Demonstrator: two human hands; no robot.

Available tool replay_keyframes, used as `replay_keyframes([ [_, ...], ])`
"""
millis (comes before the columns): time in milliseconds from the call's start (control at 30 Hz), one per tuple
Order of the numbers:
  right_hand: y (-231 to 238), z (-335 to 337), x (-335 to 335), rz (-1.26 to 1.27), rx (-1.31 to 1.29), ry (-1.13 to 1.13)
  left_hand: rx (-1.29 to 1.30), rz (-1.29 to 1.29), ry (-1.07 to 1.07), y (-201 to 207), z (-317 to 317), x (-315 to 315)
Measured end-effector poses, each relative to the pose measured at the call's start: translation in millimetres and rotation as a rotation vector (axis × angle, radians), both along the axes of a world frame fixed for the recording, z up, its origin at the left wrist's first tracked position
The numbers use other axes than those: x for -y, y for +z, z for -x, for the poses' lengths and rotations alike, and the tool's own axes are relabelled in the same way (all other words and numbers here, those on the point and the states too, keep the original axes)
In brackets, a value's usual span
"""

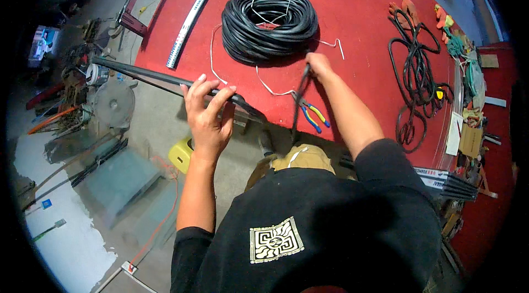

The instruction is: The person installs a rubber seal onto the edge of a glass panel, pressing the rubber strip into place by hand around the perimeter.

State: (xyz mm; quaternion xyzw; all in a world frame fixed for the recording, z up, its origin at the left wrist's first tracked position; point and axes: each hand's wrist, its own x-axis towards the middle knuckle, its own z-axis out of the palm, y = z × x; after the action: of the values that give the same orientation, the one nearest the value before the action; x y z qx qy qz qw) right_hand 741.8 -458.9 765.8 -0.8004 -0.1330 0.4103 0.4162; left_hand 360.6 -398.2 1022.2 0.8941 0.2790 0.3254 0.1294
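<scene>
A thick coil of black rubber-like strip (pixel 242 28) lies on the red tabletop (pixel 352 12), with thin white ties around it. My left hand (pixel 208 114) has its fingers over a long black strip (pixel 149 75) and the thumb below. That strip runs out past the table's left side and is blurred near my body. Beside the coil's near right edge, my right hand (pixel 319 65) is closed on a black strand (pixel 300 92) hanging down over the table's near edge. Pliers with blue and yellow handles (pixel 316 116) lie just below that hand, partly behind the strand.
A white printed strip (pixel 198 14) lies along the table's left side. On the right are a tangled black cord (pixel 410 72), orange gloves (pixel 406 13) and a cardboard piece (pixel 470 140). A yellow stool (pixel 181 155) and an orange cable (pixel 165 221) are on the floor at left.
</scene>
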Motion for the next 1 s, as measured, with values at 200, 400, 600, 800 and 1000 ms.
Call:
replay_keyframes([
  [200, 31.3, -69.8, 37.6, -0.362, -0.599, -0.420, -0.027, 0.009, -0.002, -3.8, 2.6, 0.4],
  [400, 33.5, -131.5, 18.7, -0.719, -0.753, -0.639, -0.066, 0.011, 0.037, 1.2, 1.0, 4.2],
  [600, 38.0, -204.4, -48.6, -0.754, -0.795, -0.590, -0.091, -0.003, 0.077, 5.4, -5.2, 7.7],
  [800, 51.7, -218.6, -126.4, -0.213, -0.656, -0.171, -0.089, -0.003, 0.141, 2.0, -2.1, 16.7],
  [1000, 46.7, -232.5, -205.2, -0.201, -0.152, -0.066, -0.076, 0.043, 0.138, 3.6, -6.5, 16.1],
])
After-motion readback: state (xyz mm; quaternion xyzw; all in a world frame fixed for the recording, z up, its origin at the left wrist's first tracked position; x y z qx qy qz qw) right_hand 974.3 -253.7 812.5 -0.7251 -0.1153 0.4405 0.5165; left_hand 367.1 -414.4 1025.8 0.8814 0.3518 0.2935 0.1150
